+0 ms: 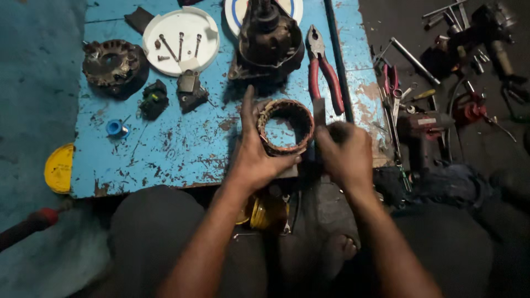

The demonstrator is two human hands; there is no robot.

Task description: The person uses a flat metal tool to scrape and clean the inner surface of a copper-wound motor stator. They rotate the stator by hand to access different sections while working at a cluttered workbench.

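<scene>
A round stator ring (285, 127) with copper windings rests at the near edge of the worn blue board (182, 149). My left hand (255, 152) grips its left and lower side, thumb up along the rim. Just right of the ring, my right hand (346, 155) is closed around a dark tool whose flat metal blade (319, 109) points up beside the ring. Behind the ring stands a dark alternator housing (269, 44), and red-handled pliers (324, 69) lie to its right.
A white lid (182, 30) holds several bolts. Nearby lie a round finned cover (110, 62), two small black parts (171, 96) and a blue cap (115, 127). Wrenches, sockets and a power tool (428, 127) litter the dark floor at right. A yellow disc (59, 168) is at left.
</scene>
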